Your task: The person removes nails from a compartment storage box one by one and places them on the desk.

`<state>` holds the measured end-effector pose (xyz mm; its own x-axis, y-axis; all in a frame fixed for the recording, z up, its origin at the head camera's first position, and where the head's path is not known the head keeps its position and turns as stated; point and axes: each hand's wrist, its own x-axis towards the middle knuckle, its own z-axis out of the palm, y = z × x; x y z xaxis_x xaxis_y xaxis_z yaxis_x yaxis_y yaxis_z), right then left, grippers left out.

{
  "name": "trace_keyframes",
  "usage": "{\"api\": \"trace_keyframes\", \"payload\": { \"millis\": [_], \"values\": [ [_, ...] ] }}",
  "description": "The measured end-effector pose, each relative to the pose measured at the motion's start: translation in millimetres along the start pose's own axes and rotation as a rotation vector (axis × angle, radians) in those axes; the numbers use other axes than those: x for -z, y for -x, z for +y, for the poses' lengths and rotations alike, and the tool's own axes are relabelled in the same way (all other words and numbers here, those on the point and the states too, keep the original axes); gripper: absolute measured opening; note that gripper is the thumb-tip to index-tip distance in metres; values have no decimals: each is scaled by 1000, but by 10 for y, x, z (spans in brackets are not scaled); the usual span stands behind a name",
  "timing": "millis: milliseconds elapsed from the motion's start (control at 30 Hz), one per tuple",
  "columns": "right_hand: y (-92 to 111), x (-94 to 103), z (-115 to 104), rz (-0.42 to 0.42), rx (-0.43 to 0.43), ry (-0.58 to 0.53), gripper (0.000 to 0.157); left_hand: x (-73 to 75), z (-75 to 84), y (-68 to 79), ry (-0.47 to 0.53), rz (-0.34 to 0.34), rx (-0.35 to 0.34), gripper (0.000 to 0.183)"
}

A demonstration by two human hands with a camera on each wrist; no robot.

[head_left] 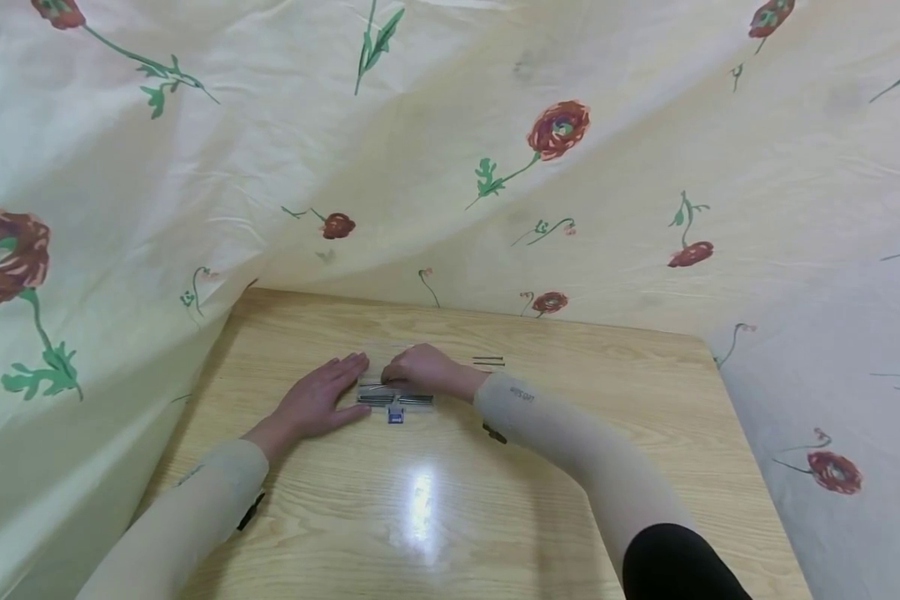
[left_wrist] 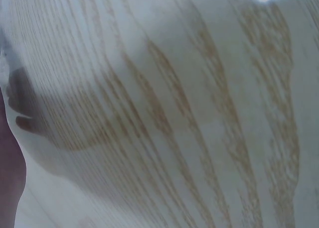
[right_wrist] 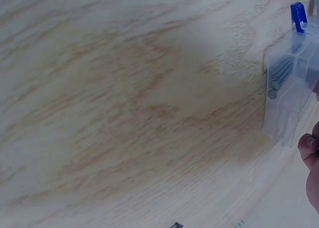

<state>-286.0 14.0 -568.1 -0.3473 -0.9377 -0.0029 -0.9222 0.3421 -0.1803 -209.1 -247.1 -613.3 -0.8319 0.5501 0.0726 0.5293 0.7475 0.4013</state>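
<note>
A small clear plastic box (right_wrist: 274,113) with a blue latch (head_left: 396,415) lies on the table, its lid raised on the far side. Dark nails (head_left: 376,400) lie in its near compartments. My left hand (head_left: 320,400) rests flat along the box's left side, fingers straight and thumb at the near corner. Only a sliver of the left hand (left_wrist: 10,178) enters the left wrist view. Over the box, my right hand (head_left: 426,369) has curled fingers and pinches a thin nail (head_left: 375,386). The palm hides part of the box. Right fingertips (right_wrist: 308,144) show beside the box's wall.
Two loose nails (head_left: 488,361) lie parallel on the wooden table (head_left: 450,483), right of the box near the right wrist. A flowered cloth (head_left: 450,167) hangs behind the table and along both sides.
</note>
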Motion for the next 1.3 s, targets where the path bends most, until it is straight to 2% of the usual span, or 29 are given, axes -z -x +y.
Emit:
{"api": "trace_keyframes", "payload": {
  "millis": [267,467,900,1033,1300],
  "values": [
    [-45,11,17,-52,-12,-36,20,-28,-9,12,3,26,-10,89],
    [-46,-5,12,-34,2,-30,21,-38,3,23,8,22,4,89],
    [-66,-83,-4,-57,-94,-123,18,-65,10,22,-1,8,12,89],
    [-96,-72,-6,-99,-98,-98,17,-55,12,24,-6,14,13,89],
    [-163,10,-30,-168,-52,1,16,-7,27,46,-1,19,21,90]
  ]
}}
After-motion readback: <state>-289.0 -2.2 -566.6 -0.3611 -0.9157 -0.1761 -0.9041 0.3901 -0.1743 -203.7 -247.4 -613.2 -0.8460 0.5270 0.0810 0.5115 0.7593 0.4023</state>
